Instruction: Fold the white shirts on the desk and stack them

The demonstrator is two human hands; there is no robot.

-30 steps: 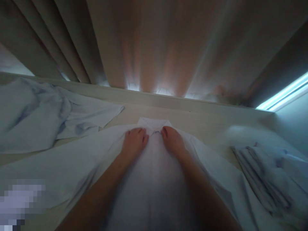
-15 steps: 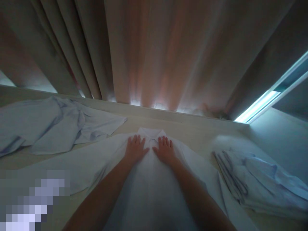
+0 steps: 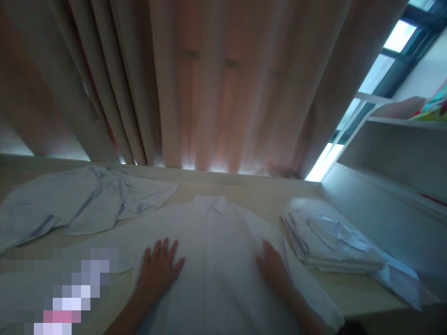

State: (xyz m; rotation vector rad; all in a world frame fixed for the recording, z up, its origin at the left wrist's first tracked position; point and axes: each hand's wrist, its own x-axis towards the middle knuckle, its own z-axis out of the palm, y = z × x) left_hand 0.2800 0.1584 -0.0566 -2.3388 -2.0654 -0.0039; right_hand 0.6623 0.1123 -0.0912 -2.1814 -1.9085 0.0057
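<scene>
A white collared shirt (image 3: 216, 242) lies spread flat on the pale table (image 3: 265, 193), collar toward the curtain. My left hand (image 3: 159, 270) rests palm down on the shirt's left chest area, fingers spread. My right hand (image 3: 272, 265) lies flat on the shirt's right side near the sleeve seam. Neither hand holds anything; both press on the fabric.
A crumpled light blue shirt (image 3: 84, 204) lies at the left of the table. A stack of folded shirts (image 3: 328, 239) sits at the right. Heavy curtains (image 3: 209, 83) hang behind the table, and a white shelf unit (image 3: 394, 153) stands at the right.
Both hands have slid from beside the collar outward and down toward me across the shirt. The view has pulled back and risen, showing more of the table and shelf.
</scene>
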